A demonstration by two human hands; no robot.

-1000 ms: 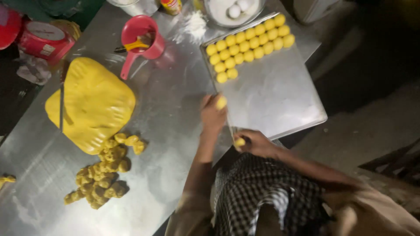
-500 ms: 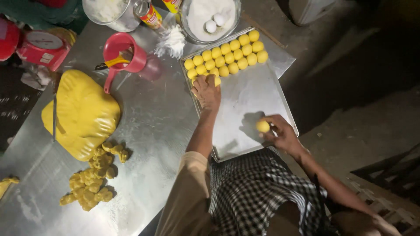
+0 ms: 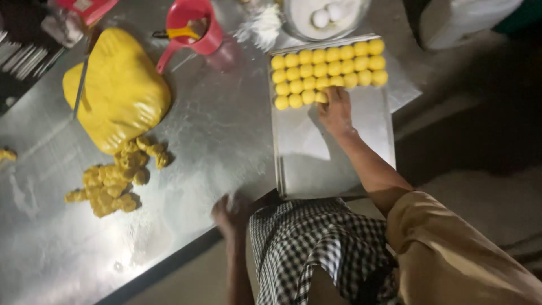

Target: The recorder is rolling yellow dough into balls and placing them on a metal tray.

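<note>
Head view: right hand on tray, fingertips pinching yellow dough ball beside rows; left hand blurred at table edge, grip unclear.

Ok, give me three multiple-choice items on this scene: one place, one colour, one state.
1. Where is the right hand?
A) in the bowl
B) on the tray, by the balls
C) on the dough lump

2. What colour is the jug?
A) blue
B) red
C) green

3. How is the tray filled?
A) full
B) bare
C) balls at the far end only

Answers:
1 B: its fingertips touch the last ball in the nearest row.
2 B: the jug is plainly red.
3 C: the near part of the tray is bare metal.
</note>
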